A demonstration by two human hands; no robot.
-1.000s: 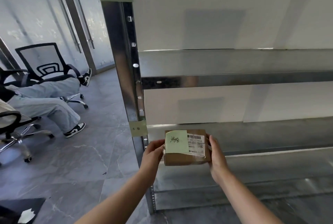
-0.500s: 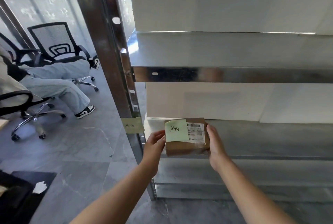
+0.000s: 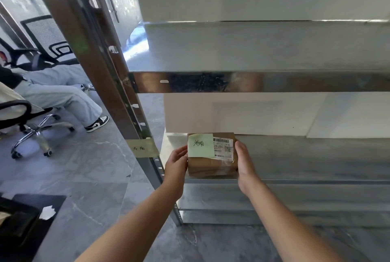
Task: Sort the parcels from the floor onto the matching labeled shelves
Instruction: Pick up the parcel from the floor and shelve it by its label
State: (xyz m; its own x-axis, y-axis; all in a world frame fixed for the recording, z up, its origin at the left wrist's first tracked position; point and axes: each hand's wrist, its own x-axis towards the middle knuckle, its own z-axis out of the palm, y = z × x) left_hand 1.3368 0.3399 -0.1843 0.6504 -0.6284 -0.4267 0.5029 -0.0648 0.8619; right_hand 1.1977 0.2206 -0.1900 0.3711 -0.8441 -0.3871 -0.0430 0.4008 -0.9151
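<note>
Grip on the left: our left grip [image 3: 176, 164] clamps the left side of the parcel [image 3: 211, 168], fingers curled against the cardboard.
Grip on the right: our right grip [image 3: 244, 162] clamps the opposite side, thumb lying up along the right edge; the fingers behind the box are hidden from us.
Parcel: a small brown cardboard box, held level between both our grips at the front left corner of the lower shelf [image 3: 306, 156]. Its base sits right at the shelf's front edge; we cannot tell whether it bears on the metal or hangs just above it.
On top of the parcel: a pale green note [image 3: 200, 145] with handwriting covers the left half, and a white shipping label [image 3: 223, 148] with a barcode covers the right half, tucked partly under the note.
Shelf frame: a shiny metal upright [image 3: 118, 93] with slotted holes runs along the left edge of the shelves.
Shelf tag [image 3: 143, 148]: a yellowish handwritten strip stuck on the upright, just left of our left grip and level with the lower shelf.
Upper shelf [image 3: 253, 46]: bare metal, directly above the parcel.
Floor [image 3: 95, 173]: grey marbled tiles.
Left of the frame: a seated person's light trousers [image 3: 59, 93] and a black-and-white sneaker [image 3: 97, 123], beside an office chair [image 3: 33, 126] on castors.
</note>
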